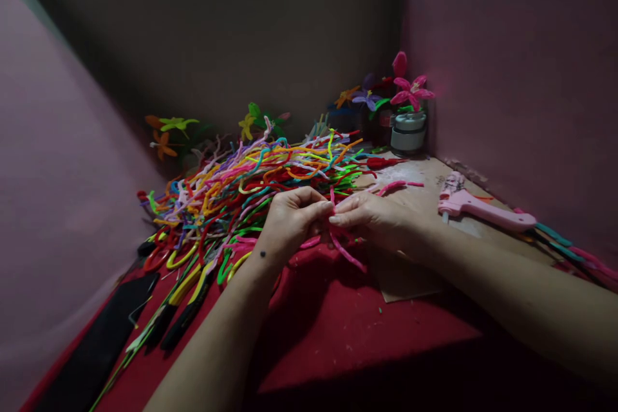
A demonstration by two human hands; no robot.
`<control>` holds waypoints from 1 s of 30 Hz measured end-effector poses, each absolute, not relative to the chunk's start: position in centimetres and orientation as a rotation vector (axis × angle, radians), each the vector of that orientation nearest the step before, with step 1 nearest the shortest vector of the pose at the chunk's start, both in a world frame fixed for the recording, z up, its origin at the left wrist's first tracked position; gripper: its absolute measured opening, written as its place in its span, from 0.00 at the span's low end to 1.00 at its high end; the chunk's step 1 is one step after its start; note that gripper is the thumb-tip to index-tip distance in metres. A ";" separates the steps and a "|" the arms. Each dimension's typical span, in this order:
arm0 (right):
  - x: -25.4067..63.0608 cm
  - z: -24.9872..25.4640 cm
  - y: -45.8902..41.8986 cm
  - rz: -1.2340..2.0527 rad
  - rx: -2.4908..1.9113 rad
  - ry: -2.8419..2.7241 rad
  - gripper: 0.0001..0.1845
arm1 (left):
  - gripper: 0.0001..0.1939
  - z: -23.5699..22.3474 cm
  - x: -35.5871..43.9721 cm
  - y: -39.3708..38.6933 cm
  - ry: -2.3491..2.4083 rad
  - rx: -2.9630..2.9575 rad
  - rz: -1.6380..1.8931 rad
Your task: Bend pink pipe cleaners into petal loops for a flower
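Observation:
Pinched between the fingertips of both my hands is a pink pipe cleaner, bent so that one end sticks up and another hangs down to the right. My left hand grips it from the left with thumb and forefinger. From the right, my right hand closes on it at nearly the same spot, the fingertips almost touching. Just behind my hands lies a big heap of many-coloured pipe cleaners. Another pink piece shows beyond my right hand. The exact join between the fingers is hidden.
A pink glue gun lies at the right on a brown board. Yellow-and-black pliers and a flat black object are at the left on the red cloth. Pipe-cleaner flowers stand in a grey jar behind.

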State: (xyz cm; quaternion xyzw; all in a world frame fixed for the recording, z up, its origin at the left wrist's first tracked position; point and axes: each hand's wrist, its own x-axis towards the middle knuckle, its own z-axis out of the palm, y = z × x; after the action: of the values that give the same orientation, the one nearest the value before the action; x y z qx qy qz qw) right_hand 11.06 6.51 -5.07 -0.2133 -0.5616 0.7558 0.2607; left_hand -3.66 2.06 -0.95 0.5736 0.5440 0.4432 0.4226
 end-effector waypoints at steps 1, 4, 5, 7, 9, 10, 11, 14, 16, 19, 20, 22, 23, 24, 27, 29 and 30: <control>11.1 -5.1 6.5 2.037 -0.581 -1.535 0.07 | 0.07 -0.9 -3.6 2.0 1.358 1.450 1.112; 11.2 -5.1 6.4 1.961 -0.610 -1.614 0.07 | 0.07 -0.9 -3.5 2.0 1.357 1.476 1.116; 11.2 -5.1 6.4 1.933 -0.623 -1.633 0.07 | 0.07 -1.0 -3.4 2.0 1.358 1.480 1.117; 11.0 -5.0 6.3 1.880 -0.668 -1.641 0.06 | 0.07 -1.0 -3.4 2.1 1.356 1.477 1.128; 10.7 -4.8 6.3 1.841 -0.716 -1.580 0.08 | 0.08 -1.2 -3.5 2.3 1.351 1.453 1.137; 10.6 -4.6 6.3 1.827 -0.731 -1.527 0.08 | 0.09 -1.2 -3.6 2.4 1.347 1.429 1.134; 10.5 -4.5 6.3 1.817 -0.743 -1.464 0.09 | 0.10 -1.3 -3.8 2.4 1.341 1.399 1.118; 10.5 -4.1 6.5 1.794 -0.748 -1.278 0.08 | 0.13 -1.7 -4.2 2.6 1.259 1.285 0.978; 10.5 -3.9 6.6 1.806 -0.728 -1.190 0.08 | 0.13 -2.0 -4.4 2.7 1.172 1.203 0.866; 10.5 -3.9 6.6 1.825 -0.694 -1.148 0.07 | 0.11 -2.8 -4.3 2.8 1.046 1.091 0.822; 10.5 -4.0 6.5 1.822 -0.698 -1.150 0.07 | 0.10 -3.1 -4.2 2.9 1.008 1.064 0.829; 10.4 -4.1 6.4 1.810 -0.715 -1.146 0.07 | 0.09 -3.5 -4.0 3.0 0.965 1.041 0.838; 10.4 -4.2 6.4 1.806 -0.723 -1.139 0.06 | 0.09 -3.7 -3.9 3.1 0.974 1.045 0.837; 10.4 -4.3 6.4 1.806 -0.728 -1.132 0.06 | 0.09 -3.9 -3.9 3.1 0.998 1.059 0.837; 10.4 -4.2 6.4 1.796 -0.741 -1.112 0.06 | 0.10 -3.9 -3.7 3.1 1.067 1.103 0.846; 10.5 -4.1 6.5 1.763 -0.754 -1.097 0.05 | 0.11 -3.6 -3.6 2.9 1.078 1.125 0.832; 10.5 -4.1 6.6 1.743 -0.758 -1.089 0.05 | 0.12 -3.3 -3.5 2.8 1.088 1.143 0.822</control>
State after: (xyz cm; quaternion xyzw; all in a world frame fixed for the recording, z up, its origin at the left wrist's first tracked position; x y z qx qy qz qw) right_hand 10.51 6.61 -4.10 -0.3077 -0.4421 0.7074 0.4578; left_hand -3.55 2.79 -3.31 0.4990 0.4749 0.3590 0.6297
